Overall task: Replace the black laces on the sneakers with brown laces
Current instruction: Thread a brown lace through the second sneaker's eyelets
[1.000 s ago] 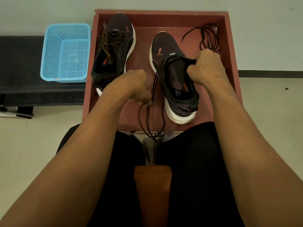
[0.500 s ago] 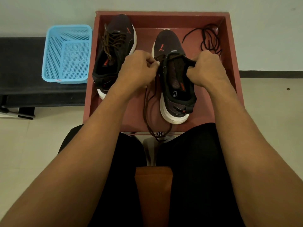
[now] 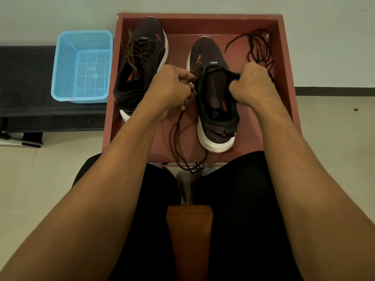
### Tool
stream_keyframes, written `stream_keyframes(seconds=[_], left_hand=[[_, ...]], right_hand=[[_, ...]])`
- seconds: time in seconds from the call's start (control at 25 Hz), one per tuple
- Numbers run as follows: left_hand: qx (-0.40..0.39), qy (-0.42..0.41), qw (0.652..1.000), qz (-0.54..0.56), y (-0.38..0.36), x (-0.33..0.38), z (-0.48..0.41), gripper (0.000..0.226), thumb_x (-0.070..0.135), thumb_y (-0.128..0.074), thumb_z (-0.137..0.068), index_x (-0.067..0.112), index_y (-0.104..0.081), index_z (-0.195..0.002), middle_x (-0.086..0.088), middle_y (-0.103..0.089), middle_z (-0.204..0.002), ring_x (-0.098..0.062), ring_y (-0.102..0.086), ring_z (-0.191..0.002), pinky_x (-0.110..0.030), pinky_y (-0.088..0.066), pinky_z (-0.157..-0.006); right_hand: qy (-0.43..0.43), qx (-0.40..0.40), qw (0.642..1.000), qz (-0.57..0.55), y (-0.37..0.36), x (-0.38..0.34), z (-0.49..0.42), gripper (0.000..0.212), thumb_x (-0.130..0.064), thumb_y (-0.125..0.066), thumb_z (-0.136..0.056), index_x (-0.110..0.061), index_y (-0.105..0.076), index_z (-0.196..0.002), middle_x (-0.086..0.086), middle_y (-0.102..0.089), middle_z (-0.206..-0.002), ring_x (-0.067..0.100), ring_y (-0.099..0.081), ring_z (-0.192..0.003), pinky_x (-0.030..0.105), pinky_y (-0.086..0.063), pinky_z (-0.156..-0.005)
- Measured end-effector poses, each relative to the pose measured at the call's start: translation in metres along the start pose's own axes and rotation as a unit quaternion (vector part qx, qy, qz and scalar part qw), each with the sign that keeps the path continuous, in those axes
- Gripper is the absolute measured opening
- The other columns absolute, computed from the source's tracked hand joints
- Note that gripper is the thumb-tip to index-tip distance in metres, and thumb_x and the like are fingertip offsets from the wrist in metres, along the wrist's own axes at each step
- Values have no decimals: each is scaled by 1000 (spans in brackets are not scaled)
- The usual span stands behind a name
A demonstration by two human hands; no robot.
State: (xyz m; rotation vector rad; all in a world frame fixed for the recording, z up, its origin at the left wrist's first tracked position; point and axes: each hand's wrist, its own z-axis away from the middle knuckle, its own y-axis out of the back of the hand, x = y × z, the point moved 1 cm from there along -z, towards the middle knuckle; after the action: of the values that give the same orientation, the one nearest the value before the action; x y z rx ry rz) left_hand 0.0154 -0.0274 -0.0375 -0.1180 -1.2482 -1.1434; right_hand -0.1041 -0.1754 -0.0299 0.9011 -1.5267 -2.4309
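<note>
Head cam: both sneakers sit in the red tray point(image 3: 249, 126), toes pointing away. The left sneaker point(image 3: 142, 65) is already laced in brown. On the right sneaker point(image 3: 215, 110), the left hand point(image 3: 170, 88) has a pinch grip on the brown lace point(image 3: 171, 136) right at the eyelets, and the slack loops down over the tray's near edge. The right hand point(image 3: 251, 84) is clenched around the shoe's opening edge. The black laces point(image 3: 251, 47) lie loose in the tray's far right corner (well apart from the blue basket point(image 3: 81, 65) on the dark worktop point(image 3: 26, 78)).
</note>
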Motion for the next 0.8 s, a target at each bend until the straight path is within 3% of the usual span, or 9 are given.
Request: stream_keyframes(seconds=[0.16, 0.28, 0.36, 0.48, 0.56, 0.68, 0.8], left_hand=[[-10, -10, 1000, -12, 6, -1, 1, 20, 11, -64, -104, 14, -73, -122, -3, -74, -82, -4, -54, -36, -19, -50, -43], [24, -41, 996, -73, 10, -3, 3, 16, 27, -63, -105, 19, -77, -106, -1, -77, -75, -12, -66, -45, -25, -57, -52], [69, -60, 987, -128, 9, -4, 1, 26, 33, -58, -107, 20, -76, -95, -2, -74, -69, -18, -69, -49, -31, -62, -64], [100, -59, 979, -165, 7, -7, -8, 29, 34, -54, -106, 16, -74, -92, -5, -70, -75, -27, -69, -62, -46, -63, -76], [96, -41, 981, -163, 6, -8, -11, 28, 32, -55, -106, 16, -74, -93, -6, -70, -80, -28, -70, -67, -48, -63, -77], [97, -34, 983, -149, 6, -5, -9, 27, 28, -58, -106, 11, -75, -94, -6, -73, -80, -23, -71, -58, -43, -64, -71], [88, -30, 988, -126, 5, -1, -6, 20, 23, -60, -106, 13, -75, -96, -3, -75, -80, -14, -70, -47, -26, -60, -56]], right_hand=[[-5, 2, 1000, -9, 1, 2, 0, 18, -13, -60, -94, -3, -67, -107, 15, -64, -101, 34, -65, -83, 35, -49, -68], [12, 8, 999, -33, 3, 2, 3, 25, -24, -67, -93, -14, -75, -114, 10, -72, -104, 29, -70, -91, 33, -52, -72], [30, 17, 998, -50, 3, 0, 6, 28, -34, -72, -91, -23, -72, -117, 3, -71, -110, 25, -68, -99, 36, -56, -81], [59, 17, 997, -47, 1, -2, 7, 28, -41, -74, -89, -25, -62, -109, -2, -65, -109, 21, -63, -97, 36, -49, -78], [74, 10, 996, -44, 1, -3, 6, 23, -42, -75, -88, -27, -65, -103, -2, -68, -105, 20, -66, -96, 34, -49, -78], [88, 8, 995, -40, 2, -4, 6, 15, -43, -77, -87, -31, -74, -94, -3, -73, -102, 18, -70, -97, 35, -58, -83], [94, 6, 995, -38, 4, -4, 8, 11, -42, -77, -87, -31, -78, -90, -6, -73, -94, 16, -71, -93, 34, -59, -82]])
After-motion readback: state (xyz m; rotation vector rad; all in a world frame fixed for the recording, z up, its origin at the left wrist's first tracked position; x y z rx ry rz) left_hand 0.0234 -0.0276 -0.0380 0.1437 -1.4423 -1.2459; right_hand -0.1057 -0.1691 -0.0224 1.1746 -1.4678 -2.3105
